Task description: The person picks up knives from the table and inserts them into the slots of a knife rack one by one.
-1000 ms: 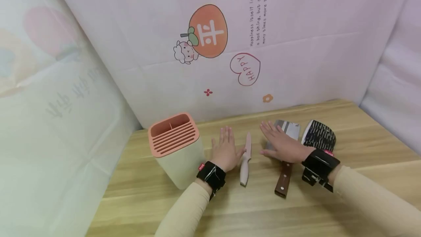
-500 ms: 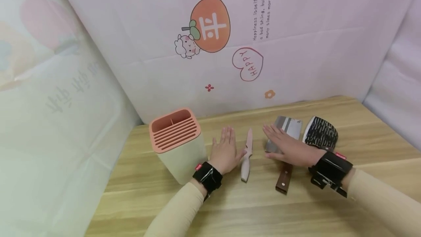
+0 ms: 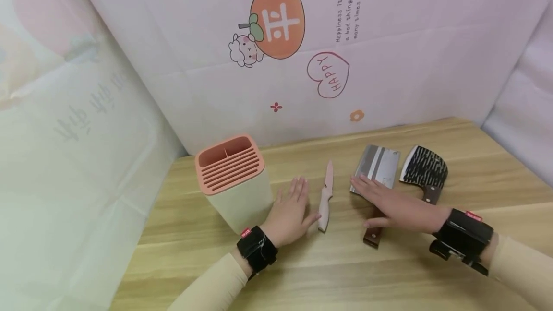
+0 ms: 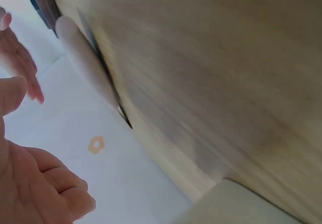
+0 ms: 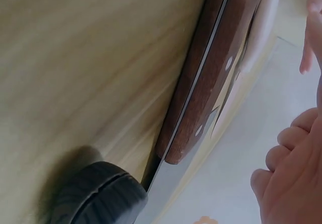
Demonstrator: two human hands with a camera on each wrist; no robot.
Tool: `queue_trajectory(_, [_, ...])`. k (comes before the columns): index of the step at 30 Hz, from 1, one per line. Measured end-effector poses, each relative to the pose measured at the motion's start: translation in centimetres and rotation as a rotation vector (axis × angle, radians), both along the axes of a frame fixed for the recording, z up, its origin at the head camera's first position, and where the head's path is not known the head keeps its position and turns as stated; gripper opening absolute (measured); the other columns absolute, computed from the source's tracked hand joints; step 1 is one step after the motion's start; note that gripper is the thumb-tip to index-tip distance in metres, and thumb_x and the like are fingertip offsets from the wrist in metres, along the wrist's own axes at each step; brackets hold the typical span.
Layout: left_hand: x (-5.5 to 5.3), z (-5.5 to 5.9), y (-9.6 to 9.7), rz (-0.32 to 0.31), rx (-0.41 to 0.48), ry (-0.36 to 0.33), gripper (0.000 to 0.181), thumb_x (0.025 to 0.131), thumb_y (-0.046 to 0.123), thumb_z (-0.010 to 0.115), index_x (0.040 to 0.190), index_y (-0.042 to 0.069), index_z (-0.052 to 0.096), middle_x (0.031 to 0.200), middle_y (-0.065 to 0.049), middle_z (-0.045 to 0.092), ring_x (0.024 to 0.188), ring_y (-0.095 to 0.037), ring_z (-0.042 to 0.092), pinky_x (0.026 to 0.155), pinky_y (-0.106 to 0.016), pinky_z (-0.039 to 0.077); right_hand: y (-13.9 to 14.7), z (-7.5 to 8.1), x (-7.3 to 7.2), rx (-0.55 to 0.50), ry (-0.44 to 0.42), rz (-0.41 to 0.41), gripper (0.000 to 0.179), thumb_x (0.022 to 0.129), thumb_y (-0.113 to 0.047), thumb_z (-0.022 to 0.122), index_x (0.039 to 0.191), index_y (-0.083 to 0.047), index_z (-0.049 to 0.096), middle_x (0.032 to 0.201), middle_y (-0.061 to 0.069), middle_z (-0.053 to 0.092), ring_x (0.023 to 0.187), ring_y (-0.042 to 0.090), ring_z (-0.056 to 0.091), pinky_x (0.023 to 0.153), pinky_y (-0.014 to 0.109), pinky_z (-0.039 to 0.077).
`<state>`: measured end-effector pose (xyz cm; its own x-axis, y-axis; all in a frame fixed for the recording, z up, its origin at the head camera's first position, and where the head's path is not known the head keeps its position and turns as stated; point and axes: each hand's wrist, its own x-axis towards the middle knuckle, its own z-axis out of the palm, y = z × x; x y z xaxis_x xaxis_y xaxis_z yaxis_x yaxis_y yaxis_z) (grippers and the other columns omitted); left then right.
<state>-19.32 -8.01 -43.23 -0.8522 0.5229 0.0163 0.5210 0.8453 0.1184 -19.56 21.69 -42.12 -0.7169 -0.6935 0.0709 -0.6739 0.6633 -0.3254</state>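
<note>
My left hand, fingers straight, hovers between the knife block and a small pink knife, its thumb overlapping the knife's handle in the head view. In the left wrist view that pale handle lies apart from the hand. My right hand, also with extended fingers, hangs over a cleaver, covering part of its blade and handle. Close under that hand the right wrist view shows the cleaver's brown riveted handle. Neither hand holds anything.
A white knife block with a slotted coral top stands at the left. Right of the cleaver lies a broad chopper with a black-and-silver patterned blade. Printed cloth hangs behind the wooden table.
Both hands have drawn back toward the body and apart, uncovering more of the cleaver blade and the chopper's handle. The knives and the block stay in place while the head view tilts slightly.
</note>
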Motion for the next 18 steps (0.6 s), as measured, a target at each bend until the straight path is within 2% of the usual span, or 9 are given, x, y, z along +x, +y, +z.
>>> queue_trajectory(5, [0.8,0.6,-1.0,-0.056,0.036,0.0,0.079,0.101,0.055,0.042,0.153,0.002,0.014,0.158,-0.012,0.009,0.144,-0.025,0.008,0.114,-0.057,0.019,0.5,0.2,0.6,0.008,-0.009,0.079,0.101,0.082,-0.055,0.069,0.155,-0.009,0.016,0.156,0.018,0.022,0.136,0.038,0.029,0.103,0.055,0.04])
queue_trajectory(9, [1.9,1.3,-2.4,-0.099,0.117,0.008,0.074,0.101,0.053,0.043,0.151,0.003,0.022,0.156,-0.012,0.019,0.142,-0.024,0.017,0.113,-0.053,0.024,0.8,-0.1,0.8,0.027,-0.036,0.143,0.103,0.076,-0.054,0.074,0.154,-0.011,0.021,0.154,0.016,0.027,0.133,0.036,0.034,0.101,0.051,0.042])
queue_trajectory(12, [3.0,1.9,-3.8,-0.13,0.22,0.01,0.066,0.101,0.047,0.047,0.149,0.004,0.03,0.151,-0.013,0.03,0.138,-0.023,0.03,0.111,-0.048,0.032,1.0,-0.2,0.7,0.049,-0.039,0.195,0.097,0.075,-0.054,0.075,0.149,-0.008,0.033,0.151,0.016,0.034,0.131,0.035,0.039,0.101,0.051,0.043])
queue_trajectory(16, [4.7,2.7,-5.5,-0.161,0.421,-0.035,0.054,0.1,0.037,0.055,0.144,0.01,0.041,0.144,-0.009,0.044,0.13,-0.019,0.042,0.107,-0.039,0.04,1.3,-0.4,0.4,0.077,-0.032,0.25,0.085,0.077,-0.048,0.075,0.143,-0.005,0.044,0.146,0.015,0.043,0.128,0.033,0.044,0.1,0.05,0.044])
queue_trajectory(18, [5.6,3.0,-6.5,-0.154,0.516,-0.06,0.049,0.098,0.034,0.059,0.141,0.014,0.048,0.14,-0.005,0.05,0.126,-0.015,0.047,0.104,-0.037,0.043,1.4,-0.4,0.3,0.083,-0.023,0.271,0.08,0.077,-0.043,0.076,0.142,-0.006,0.046,0.144,0.013,0.045,0.127,0.032,0.046,0.099,0.05,0.045])
